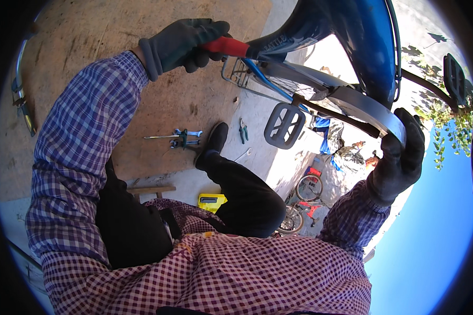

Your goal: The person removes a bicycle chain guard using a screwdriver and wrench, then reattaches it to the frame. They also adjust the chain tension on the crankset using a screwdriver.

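the fingers of the left hand (181,44), in a dark glove, are curled tight around a red handle (226,46), whose dark end meets the blue frame; i can't tell from here whether it belongs to the bicycle. over on the other side, the gloved fingers of the right hand (402,157) are pinching the rounded end of the chain guard (370,107).

the bicycle (370,44) itself sits across the upper right, between the two hands. its frame is a deep, glossy blue, with broad curved tubes, pale lettering on one of them and a black cable running along another. the chain guard is smooth, silvery and long, catching the sun along its rim. a dark crank arm (339,113) with a brownish tint leads to a black pedal (285,126) with slots cut through it; a second black pedal (454,79) sticks out on the far side. a wire carrier (236,72) shows beyond the handle, near a wooden board (194,89).
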### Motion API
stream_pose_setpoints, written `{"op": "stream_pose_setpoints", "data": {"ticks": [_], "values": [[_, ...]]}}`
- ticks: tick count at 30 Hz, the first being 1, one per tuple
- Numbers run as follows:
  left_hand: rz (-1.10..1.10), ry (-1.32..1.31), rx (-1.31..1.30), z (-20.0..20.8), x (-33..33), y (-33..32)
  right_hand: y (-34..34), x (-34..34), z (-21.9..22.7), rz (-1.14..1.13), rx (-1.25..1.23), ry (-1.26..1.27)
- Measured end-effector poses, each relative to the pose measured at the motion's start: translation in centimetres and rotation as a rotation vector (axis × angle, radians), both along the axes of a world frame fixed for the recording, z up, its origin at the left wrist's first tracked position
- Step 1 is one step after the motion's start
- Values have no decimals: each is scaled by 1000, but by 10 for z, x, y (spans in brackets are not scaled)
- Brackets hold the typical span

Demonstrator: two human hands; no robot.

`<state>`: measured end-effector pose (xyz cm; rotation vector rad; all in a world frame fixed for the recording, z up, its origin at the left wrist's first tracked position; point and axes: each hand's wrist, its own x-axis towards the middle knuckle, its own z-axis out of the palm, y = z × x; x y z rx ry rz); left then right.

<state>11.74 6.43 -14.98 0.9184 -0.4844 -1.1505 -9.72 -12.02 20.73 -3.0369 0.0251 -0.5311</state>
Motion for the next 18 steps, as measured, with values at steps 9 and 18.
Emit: {"op": "stream_pose_setpoints", "data": {"ticks": [9, 18], "values": [[373, -276, -95, 2, -33, -5, 0, -4, 1, 13, -19, -29], [16, 129, 34, -4, -12, 2, 0, -8, 3, 11, -15, -34]]}}
